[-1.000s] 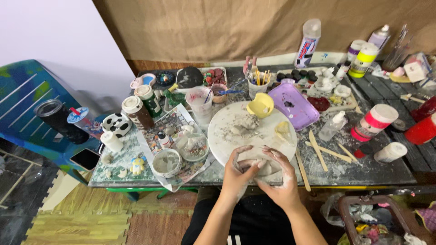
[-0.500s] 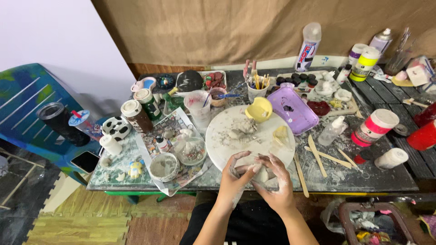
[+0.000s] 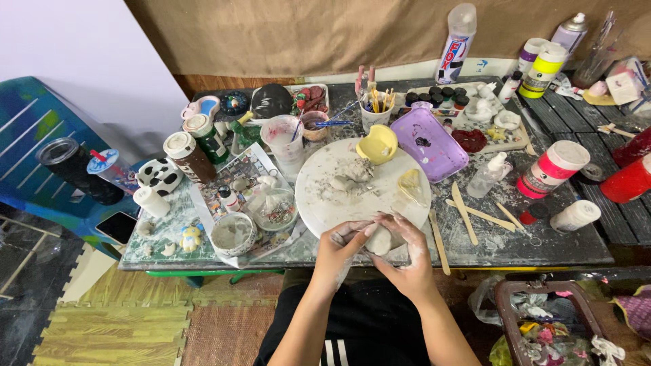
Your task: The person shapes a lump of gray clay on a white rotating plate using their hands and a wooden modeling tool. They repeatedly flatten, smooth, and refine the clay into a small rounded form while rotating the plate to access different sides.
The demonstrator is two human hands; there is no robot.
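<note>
At the near edge of the cluttered grey work table [image 3: 515, 244], the left hand [image 3: 337, 252] and right hand [image 3: 407, 261] cup a small pale grey lump of clay [image 3: 380, 238] between them — fingers curled and pressed against it from both sides, both dusted with clay. Just beyond sits the round white clay-smeared board [image 3: 325, 203], carrying a yellow curved cup-like piece [image 3: 377, 144] at its far rim; 3 flat wooden sticks [image 3: 475, 211] lie to its right.

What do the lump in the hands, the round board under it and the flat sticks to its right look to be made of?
Lump: likely soft grey clay, matte, pinched between the left hand and right hand, both dusted white. Round board: unclear, maybe wood or plaster, pale and clay-smeared. Flat sticks: apparently bare pale wood.
</note>
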